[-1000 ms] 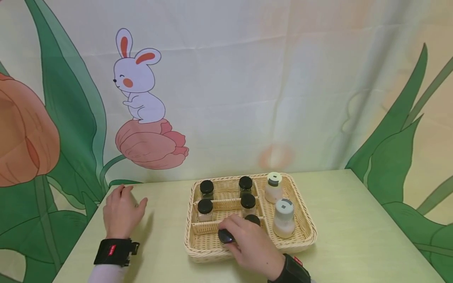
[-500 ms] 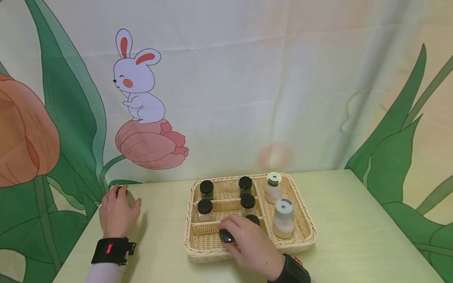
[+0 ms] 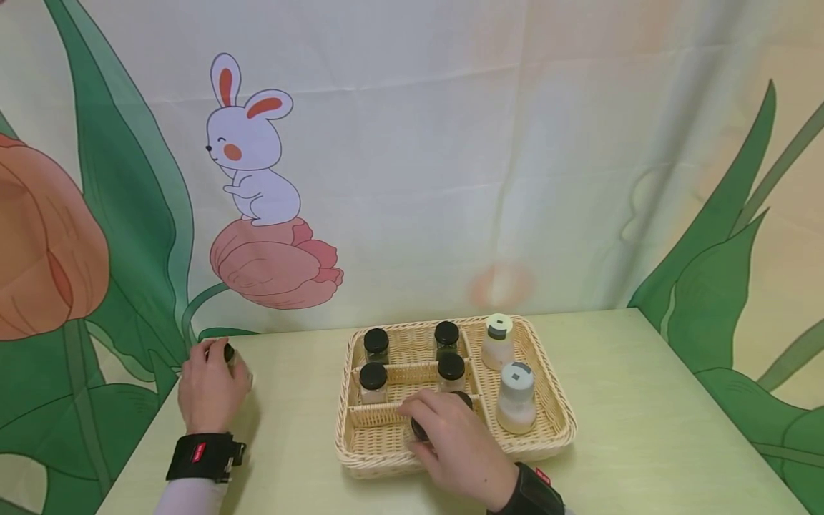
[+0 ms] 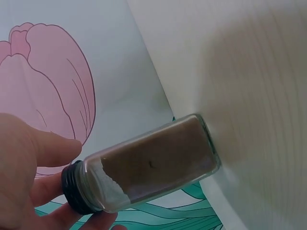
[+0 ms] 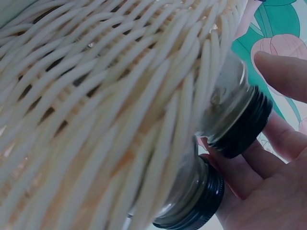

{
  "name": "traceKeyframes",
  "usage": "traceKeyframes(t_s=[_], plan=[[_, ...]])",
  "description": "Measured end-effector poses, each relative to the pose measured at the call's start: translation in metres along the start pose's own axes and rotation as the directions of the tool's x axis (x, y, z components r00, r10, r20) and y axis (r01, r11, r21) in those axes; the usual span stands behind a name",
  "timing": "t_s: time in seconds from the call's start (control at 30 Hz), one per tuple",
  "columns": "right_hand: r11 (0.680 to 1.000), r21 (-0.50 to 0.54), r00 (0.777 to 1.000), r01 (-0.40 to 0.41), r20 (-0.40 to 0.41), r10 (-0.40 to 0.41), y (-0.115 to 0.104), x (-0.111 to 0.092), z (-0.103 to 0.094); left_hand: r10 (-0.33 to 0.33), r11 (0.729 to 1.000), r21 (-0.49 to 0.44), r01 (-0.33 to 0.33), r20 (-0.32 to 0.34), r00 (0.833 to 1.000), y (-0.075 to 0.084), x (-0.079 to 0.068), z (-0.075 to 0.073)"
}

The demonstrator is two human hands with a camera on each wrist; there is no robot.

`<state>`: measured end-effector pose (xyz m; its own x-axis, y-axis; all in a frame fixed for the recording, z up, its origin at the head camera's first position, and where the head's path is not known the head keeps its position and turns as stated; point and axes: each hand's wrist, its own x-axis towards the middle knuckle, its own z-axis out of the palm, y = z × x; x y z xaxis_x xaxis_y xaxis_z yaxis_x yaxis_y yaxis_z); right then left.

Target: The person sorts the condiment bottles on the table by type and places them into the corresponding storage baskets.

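Note:
In the left wrist view, my left hand point(image 4: 19, 177) has its fingers round the black lid point(image 4: 76, 189) of a square glass spice jar point(image 4: 153, 160) full of brown powder. The jar's base is at the tabletop; in the head view this hand point(image 3: 209, 390) is at the table's far left. Over the front compartment of the wicker basket point(image 3: 367, 468), my right hand point(image 3: 453, 443) is beside a black-lidded jar point(image 3: 418, 430), partly hidden by the fingers. The right wrist view shows its thumb point(image 5: 283, 72) apart from the lid point(image 5: 240, 127), the other fingers spread behind.
Another black-lidded jar point(image 3: 460, 397) is just behind my right hand. Several more, such as one at the back left point(image 3: 376, 345), stand in the divided basket. Two pale-capped shakers point(image 3: 517, 397) occupy its right section. A printed cloth point(image 3: 412, 179) hangs behind the table.
My left hand has moved slightly left and nearer, and the jar's black lid now shows beside its fingers. Under my right hand, the jar's tilted lid has shifted a little right and straightened.

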<state>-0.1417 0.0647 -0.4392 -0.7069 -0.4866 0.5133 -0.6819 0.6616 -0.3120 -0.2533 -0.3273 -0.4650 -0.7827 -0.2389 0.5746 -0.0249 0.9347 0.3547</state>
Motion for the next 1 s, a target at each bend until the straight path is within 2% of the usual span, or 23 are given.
traceKeyframes(t_s=[0.17, 0.5, 0.6, 0.73, 0.8, 1.0], plan=[[1.000, 0.001, 1.000, -0.007, 0.020, 0.007, 0.000, 0.000, 0.000, -0.053, 0.999, 0.002, 0.053, 0.037, 0.998, 0.000, 0.000, 0.001], [0.999, 0.026, 0.999, -0.045, 0.016, 0.045, 0.003, 0.001, -0.004, -0.116, 0.993, 0.009, 0.116, 0.103, 0.988, -0.005, -0.002, 0.003], [0.998, 0.017, 0.998, -0.056, 0.022, 0.056, 0.004, 0.001, -0.003, -0.156, 0.987, -0.004, 0.158, 0.158, 0.975, -0.007, -0.001, 0.005], [0.997, 0.013, 0.997, -0.078, 0.024, 0.078, 0.005, 0.001, -0.003, -0.215, 0.974, -0.022, 0.226, 0.238, 0.947, -0.010, 0.000, 0.006], [0.996, 0.025, 0.996, -0.087, 0.024, 0.087, 0.005, 0.001, -0.002, -0.235, 0.968, -0.026, 0.250, 0.259, 0.937, -0.012, 0.000, 0.006], [0.996, 0.059, 0.997, -0.071, 0.009, 0.070, 0.006, 0.001, 0.000, -0.260, 0.959, -0.029, 0.281, 0.293, 0.920, -0.016, 0.001, 0.007]])
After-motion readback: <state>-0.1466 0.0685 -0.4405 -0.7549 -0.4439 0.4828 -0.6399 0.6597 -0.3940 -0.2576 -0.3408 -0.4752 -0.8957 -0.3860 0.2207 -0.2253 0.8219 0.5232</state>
